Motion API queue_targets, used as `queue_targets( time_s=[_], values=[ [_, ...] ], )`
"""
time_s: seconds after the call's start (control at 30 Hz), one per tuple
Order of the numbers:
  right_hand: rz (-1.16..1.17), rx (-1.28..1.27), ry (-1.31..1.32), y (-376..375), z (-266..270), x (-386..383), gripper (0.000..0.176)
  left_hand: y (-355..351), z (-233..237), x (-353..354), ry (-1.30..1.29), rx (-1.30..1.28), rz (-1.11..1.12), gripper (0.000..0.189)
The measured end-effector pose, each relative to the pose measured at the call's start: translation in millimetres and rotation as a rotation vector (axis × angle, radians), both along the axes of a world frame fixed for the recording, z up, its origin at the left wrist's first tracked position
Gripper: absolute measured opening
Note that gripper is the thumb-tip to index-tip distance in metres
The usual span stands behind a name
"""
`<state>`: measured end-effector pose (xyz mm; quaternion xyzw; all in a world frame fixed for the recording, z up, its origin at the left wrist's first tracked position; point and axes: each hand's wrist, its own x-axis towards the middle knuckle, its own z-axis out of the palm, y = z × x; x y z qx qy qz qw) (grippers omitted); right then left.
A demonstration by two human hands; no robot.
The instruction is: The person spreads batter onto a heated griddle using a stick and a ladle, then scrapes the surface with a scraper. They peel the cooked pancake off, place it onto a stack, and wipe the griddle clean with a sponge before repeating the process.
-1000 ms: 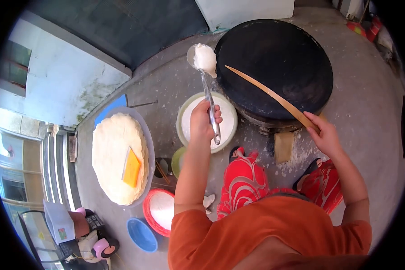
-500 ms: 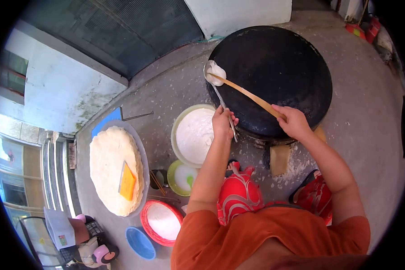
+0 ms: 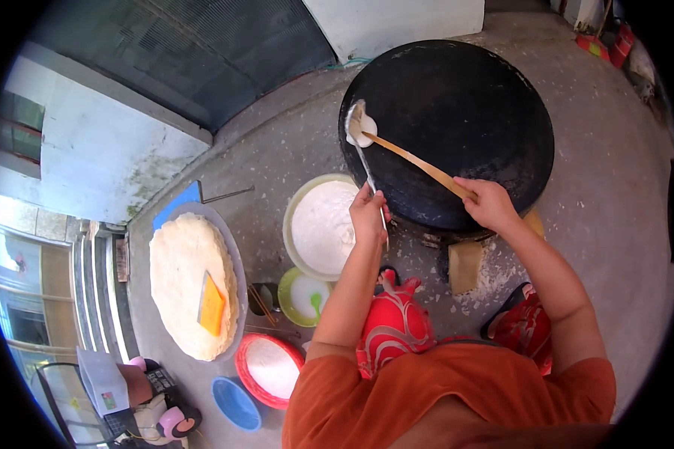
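My left hand point(image 3: 368, 215) is closed around the handle of a metal ladle point(image 3: 366, 166), whose tilted bowl is over the left edge of a large round black griddle point(image 3: 464, 105). A small mound of white batter point(image 3: 368, 127) sits on the griddle beside the bowl. With my right hand point(image 3: 490, 204) I grip a long flat wooden spatula point(image 3: 419, 162); its far tip touches the batter. Below the ladle stands a wide pale green bowl point(image 3: 289, 241) of thick white batter.
Left of the bowls, a tall stack of thin flatbreads point(image 3: 183, 284) carries an orange scraper point(image 3: 213, 305). Close by stand a small green bowl point(image 3: 286, 299) with white liquid, a red basin point(image 3: 241, 368) of white contents, and a blue basin point(image 3: 236, 405). Walls border the left.
The ladle has turned over from face-up to tilted, and its batter now lies on the griddle. My left hand shifted slightly; my right hand and the spatula's tip moved only a little.
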<state>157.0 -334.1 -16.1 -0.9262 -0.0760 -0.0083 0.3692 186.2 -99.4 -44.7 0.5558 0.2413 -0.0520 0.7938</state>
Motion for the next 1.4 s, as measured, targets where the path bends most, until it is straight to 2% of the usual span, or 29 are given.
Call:
queue_targets(
  time_s=[0.1, 0.2, 0.3, 0.37, 0.43, 0.5, 0.53, 0.6, 0.63, 0.73, 0.77, 0.8, 0.87, 0.93, 1.0, 1.03, 1.07, 1.13, 1.2, 1.3, 1.33, 1.4],
  values=[
    [0.005, -0.058, -0.079, -3.6, 8.7, 1.7, 0.037, 5.3, -14.2, 27.6, 0.034, 0.045, -0.024, 0.032],
    [-0.034, -0.189, -0.079, -15.1, 46.2, -10.6, 0.035, 16.0, -9.4, 54.7, 0.009, 0.106, -0.075, 0.024],
    [0.007, -0.293, -0.226, -26.1, 45.2, -20.3, 0.038, 28.3, 12.8, 74.7, -0.034, -0.032, -0.033, 0.019],
    [0.05, -0.338, -0.291, -32.7, 33.3, -23.5, 0.042, 35.5, 41.7, 80.7, -0.1, -0.235, -0.095, 0.025],
    [0.256, -0.514, -0.397, -32.4, 8.6, -20.8, 0.046, 40.3, 73.1, 81.0, -0.12, -0.315, -0.11, 0.027],
    [0.281, -0.551, -0.467, -26.3, -10.6, -9.8, 0.046, 46.0, 94.7, 82.7, -0.119, -1.01, -0.225, 0.031],
    [0.307, -0.588, -0.537, -24.0, -18.3, -3.5, 0.047, 45.9, 102.3, 82.0, -0.118, -1.01, -0.227, 0.031],
    [0.279, -0.639, -0.573, -16.1, -26.8, 18.1, 0.046, 45.3, 113.0, 79.7, -0.159, -1.387, -0.343, 0.034],
    [0.252, -0.689, -0.605, -11.8, -26.0, 28.6, 0.045, 43.8, 114.1, 78.4, -0.177, -1.465, -0.36, 0.036],
    [0.154, -0.666, -0.54, 4.5, -12.1, 56.6, 0.045, 42.6, 114.6, 68.3, -0.203, -1.564, -0.387, 0.038],
    [0.066, -0.53, -0.467, 11.9, -10.2, 58.3, 0.045, 44.1, 113.7, 62.8, -0.199, -1.565, -0.388, 0.038],
    [0.064, -0.53, -0.463, 13.0, -14.0, 55.0, 0.045, 47.2, 112.4, 55.1, -0.176, -1.585, -0.358, 0.038],
    [0.129, -0.196, -0.3, 17.4, -21.9, 42.4, 0.044, 53.1, 108.4, 39.9, -0.158, -1.606, -0.336, 0.039],
    [0.161, -0.265, -0.271, 18.7, -22.5, 45.2, 0.041, 59.4, 98.7, 22.5, -0.143, -1.642, -0.279, 0.039],
    [0.081, -0.563, -0.419, 14.3, -23.5, 72.8, 0.039, 71.2, 78.0, 2.1, -0.131, -1.655, -0.282, 0.039],
    [0.02, -0.491, -0.422, 18.3, -19.7, 76.8, 0.038, 79.2, 68.1, -10.9, -0.121, -1.661, -0.279, 0.039],
    [0.017, -0.49, -0.419, 17.6, -22.5, 72.3, 0.038, 86.9, 60.5, -24.8, -0.101, -1.627, -0.177, 0.039],
    [0.067, -0.047, -0.327, 19.6, -31.7, 51.7, 0.04, 104.1, 42.4, -54.8, -0.063, -1.574, -0.035, 0.038],
    [0.195, -0.3, -0.292, 14.4, -26.0, 34.1, 0.042, 114.6, 24.4, -81.0, -0.033, -1.528, 0.072, 0.037],
    [0.098, -0.564, -0.469, -6.7, -34.3, 75.9, 0.045, 120.3, -8.1, -114.0, 0.036, -1.514, 0.228, 0.037],
    [0.049, -0.57, -0.489, -7.3, -36.4, 87.4, 0.042, 122.1, -19.7, -122.2, 0.072, -1.529, 0.312, 0.036],
    [-0.019, -0.278, -0.356, 10.5, -31.6, 80.5, 0.04, 122.5, -37.4, -136.1, 0.11, -1.536, 0.381, 0.035]
  ],
)
